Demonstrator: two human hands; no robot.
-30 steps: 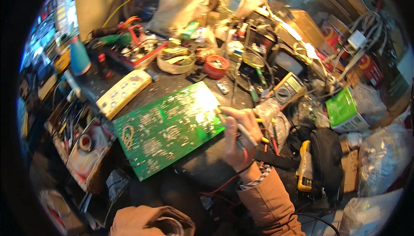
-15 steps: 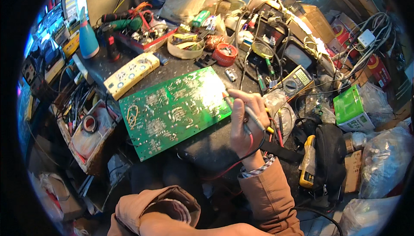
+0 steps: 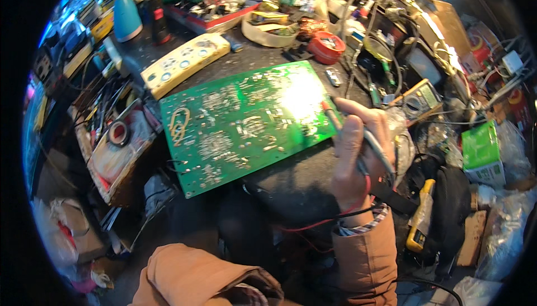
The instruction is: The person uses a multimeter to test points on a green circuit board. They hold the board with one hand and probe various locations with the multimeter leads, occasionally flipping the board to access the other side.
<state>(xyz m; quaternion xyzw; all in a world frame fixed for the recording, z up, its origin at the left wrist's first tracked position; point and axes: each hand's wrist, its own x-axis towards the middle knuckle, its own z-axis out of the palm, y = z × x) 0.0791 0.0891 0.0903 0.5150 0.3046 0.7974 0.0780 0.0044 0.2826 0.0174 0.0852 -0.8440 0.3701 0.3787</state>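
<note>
A large green circuit board [image 3: 224, 133] lies on the dark bench, solder side up, with a bright glare on its right part. My right hand [image 3: 358, 155] is closed round a pair of test probes [image 3: 334, 118], held together like chopsticks. Their tips are at the board's right edge; I cannot tell whether they touch it. Red and black leads trail from beneath this hand. Of my left arm only the brown sleeve [image 3: 190, 278] shows at the lower edge; the hand itself is out of sight.
A cream power strip [image 3: 187, 63] lies behind the board. To the right are a yellow multimeter [image 3: 418, 102], a green box [image 3: 482, 152] and a yellow handheld meter [image 3: 420, 216]. A tool box [image 3: 114, 163] stands left; a blue cone-shaped bottle [image 3: 127, 18] stands at the back left.
The whole view has shifted, so the bench items sit farther right and higher. My right hand keeps the probes at the board's right end. The left sleeve shows less of its opening.
</note>
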